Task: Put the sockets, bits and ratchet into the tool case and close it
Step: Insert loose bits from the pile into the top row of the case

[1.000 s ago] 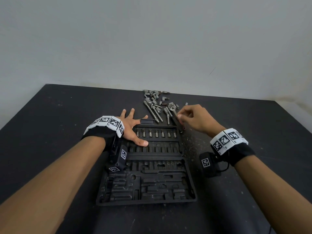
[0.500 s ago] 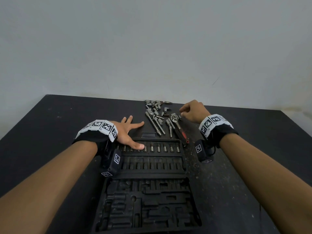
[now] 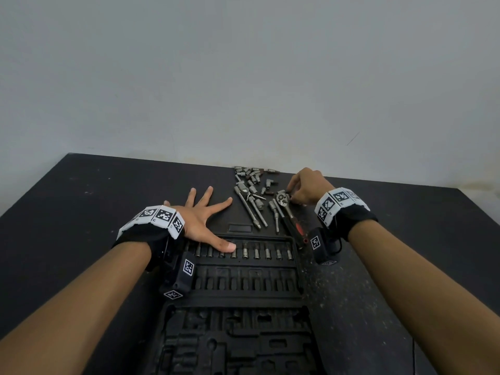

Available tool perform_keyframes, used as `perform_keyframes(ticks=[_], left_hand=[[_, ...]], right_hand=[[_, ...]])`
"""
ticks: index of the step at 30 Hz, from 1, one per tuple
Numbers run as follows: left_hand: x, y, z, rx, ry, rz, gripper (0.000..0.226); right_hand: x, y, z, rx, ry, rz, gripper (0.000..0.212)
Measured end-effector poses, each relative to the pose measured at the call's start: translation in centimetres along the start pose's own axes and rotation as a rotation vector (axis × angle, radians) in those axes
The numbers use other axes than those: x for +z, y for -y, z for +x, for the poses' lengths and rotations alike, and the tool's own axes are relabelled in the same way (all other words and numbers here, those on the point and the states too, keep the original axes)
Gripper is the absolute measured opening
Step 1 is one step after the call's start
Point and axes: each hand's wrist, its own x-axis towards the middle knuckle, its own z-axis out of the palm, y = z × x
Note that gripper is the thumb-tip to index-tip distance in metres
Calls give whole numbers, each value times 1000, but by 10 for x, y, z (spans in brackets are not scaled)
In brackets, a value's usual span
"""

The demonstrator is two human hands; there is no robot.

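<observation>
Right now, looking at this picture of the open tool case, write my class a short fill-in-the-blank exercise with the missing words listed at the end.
1. The left hand lies flat with its thumb on the top row of the ____.
2. The right hand pinches something small beside the head of the ____.
3. The loose sockets and bits lie on the table ____ the case, towards the wall.
4. The case's lid stands ____.

Missing words: tool case; ratchet; beyond; open
</observation>
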Motion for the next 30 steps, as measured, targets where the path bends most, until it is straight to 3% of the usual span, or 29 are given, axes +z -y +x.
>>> perform_keyframes(ticks=[4,12,20,30], left_hand=[[-1,-1,0,-4,14,-2,128],[-2,-1,0,-4,26,-3,129],[0,-2,1,-9,28,0,131],[1,-1,2,-5,15,-10,131]], right_hand=[[1,-5,8,-12,-12,-51,8],[-4,14,40,0,-172,159,40],[18,37,54,-136,-125,-71,33],[12,30,54,22,-74,-136,25]])
